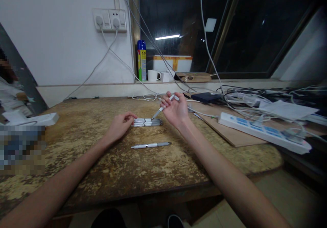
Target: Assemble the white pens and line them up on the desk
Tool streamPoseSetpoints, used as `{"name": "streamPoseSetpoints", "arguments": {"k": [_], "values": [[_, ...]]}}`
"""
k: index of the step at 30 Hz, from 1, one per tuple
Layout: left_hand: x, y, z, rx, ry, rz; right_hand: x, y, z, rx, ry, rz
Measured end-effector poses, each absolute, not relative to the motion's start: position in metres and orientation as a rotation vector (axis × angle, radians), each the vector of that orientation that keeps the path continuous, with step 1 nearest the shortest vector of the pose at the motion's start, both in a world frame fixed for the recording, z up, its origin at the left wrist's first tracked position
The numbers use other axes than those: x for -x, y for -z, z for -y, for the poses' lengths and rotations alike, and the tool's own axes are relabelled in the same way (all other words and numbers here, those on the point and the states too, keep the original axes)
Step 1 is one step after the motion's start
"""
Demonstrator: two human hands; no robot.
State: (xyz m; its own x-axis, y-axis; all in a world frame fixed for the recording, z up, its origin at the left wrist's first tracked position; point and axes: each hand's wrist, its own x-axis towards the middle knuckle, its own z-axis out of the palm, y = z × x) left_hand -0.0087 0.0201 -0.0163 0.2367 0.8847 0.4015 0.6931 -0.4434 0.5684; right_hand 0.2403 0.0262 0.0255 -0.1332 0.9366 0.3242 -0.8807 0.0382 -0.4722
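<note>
Several white-and-grey pens (147,122) lie side by side in a row on the worn wooden table (102,166). At their left ends is my left hand (123,123), its fingers curled and closed around the tips of the row. My right hand (176,110) is raised palm-up just right of the row, with its fingers closed on another white-and-grey pen (158,113). That pen tilts down to the left, its grey end close above the row. Nearer to me, a single pen (150,145) lies sideways on the table, apart from both hands.
A white power strip (263,132) lies at the right over a brown board (230,136), with tangled cables (242,98) behind. A spray can (141,61), a white mug (153,75) and a cardboard box (195,77) stand on the sill. Another power strip (48,119) is at the left.
</note>
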Motion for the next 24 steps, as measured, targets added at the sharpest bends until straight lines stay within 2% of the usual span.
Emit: {"name": "streamPoseSetpoints", "arguments": {"k": [24], "values": [[0.0089, 0.018, -0.0215, -2.255, -0.962, -1.466, -0.2405, -0.0265, -0.024, 0.224, -1.47, 0.779]]}}
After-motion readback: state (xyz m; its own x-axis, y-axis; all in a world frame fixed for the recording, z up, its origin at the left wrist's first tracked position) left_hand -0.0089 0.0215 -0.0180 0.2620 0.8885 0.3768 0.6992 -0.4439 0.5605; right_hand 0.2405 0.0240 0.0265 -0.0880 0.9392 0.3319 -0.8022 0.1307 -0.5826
